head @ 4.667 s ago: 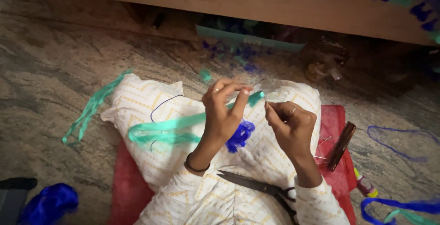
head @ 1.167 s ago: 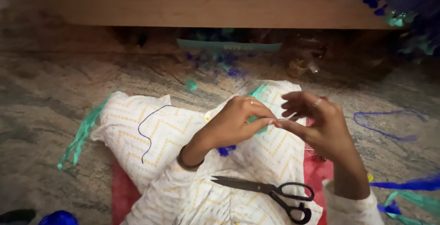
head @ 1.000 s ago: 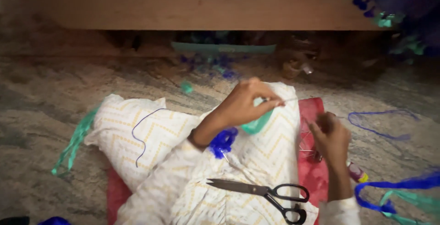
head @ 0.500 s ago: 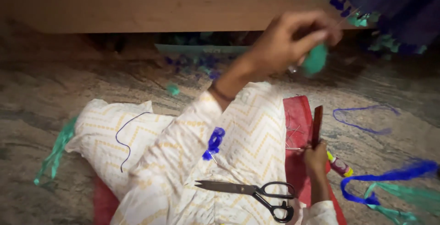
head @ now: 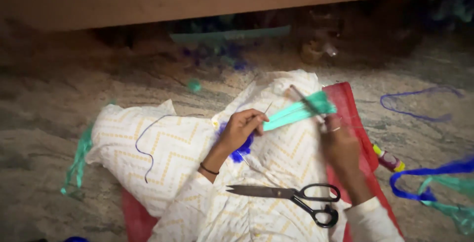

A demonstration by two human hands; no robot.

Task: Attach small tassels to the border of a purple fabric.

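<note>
Here, starting at my far left, a crumpled strip of teal ribbon (head: 77,160) lies on the mottled stone floor (head: 44,109), touching the edge of the white cloth with yellow zigzag print (head: 173,148) that covers my lap. A thin dark blue thread (head: 143,143) curls over that cloth. Farther in, my left hand (head: 240,127) is closed in a pinch on the near end of a flat bundle of teal ribbon strands (head: 296,112), with a thin needle (head: 266,108) sticking up just beside the fingertips; a bright blue ribbon tuft (head: 240,148) sits on the cloth right under this hand. The teal bundle runs up and to the right to my right hand (head: 338,141), which is blurred; it meets the far end of the bundle together with a thin stick-like tool (head: 302,97), but I cannot tell how its fingers are set. Below the two hands, black-handled steel scissors (head: 291,197) rest closed on the cloth. A red mat (head: 353,104) shows under the cloth at the right, and beyond it on the floor lie a small tube with a yellow cap (head: 388,159), a loop of blue thread (head: 419,105) and tangled blue and teal ribbons (head: 439,187).
</note>
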